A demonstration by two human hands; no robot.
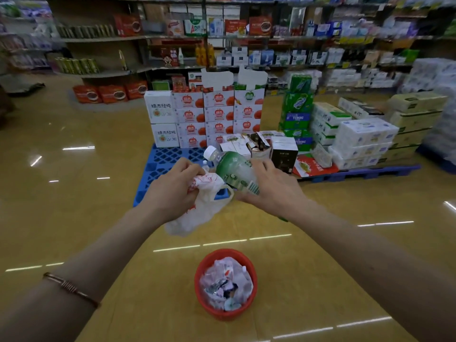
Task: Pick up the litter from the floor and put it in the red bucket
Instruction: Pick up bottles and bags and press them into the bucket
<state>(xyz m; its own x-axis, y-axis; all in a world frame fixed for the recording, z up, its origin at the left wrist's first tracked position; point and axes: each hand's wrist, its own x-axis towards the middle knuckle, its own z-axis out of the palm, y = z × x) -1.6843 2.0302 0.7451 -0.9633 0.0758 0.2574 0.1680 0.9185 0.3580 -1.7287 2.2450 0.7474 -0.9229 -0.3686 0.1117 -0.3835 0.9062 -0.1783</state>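
My left hand point(172, 188) grips a crumpled white plastic bag point(197, 213) with red print, which hangs down below the fist. My right hand point(271, 191) holds a green-labelled plastic bottle point(234, 171) with a white cap, tilted with the cap up and to the left. Both hands are raised side by side, above and beyond the red bucket point(201, 290). The bucket stands on the floor below them and holds several pieces of crumpled paper and wrappers.
A blue plastic pallet point(170, 156) lies just beyond my hands, stacked with white and red drink cartons point(204, 117). To the right are green beer cases point(297, 107) and tissue packs point(362, 137). Store shelves run along the back. Glossy yellow floor point(74, 193) surrounds the bucket.
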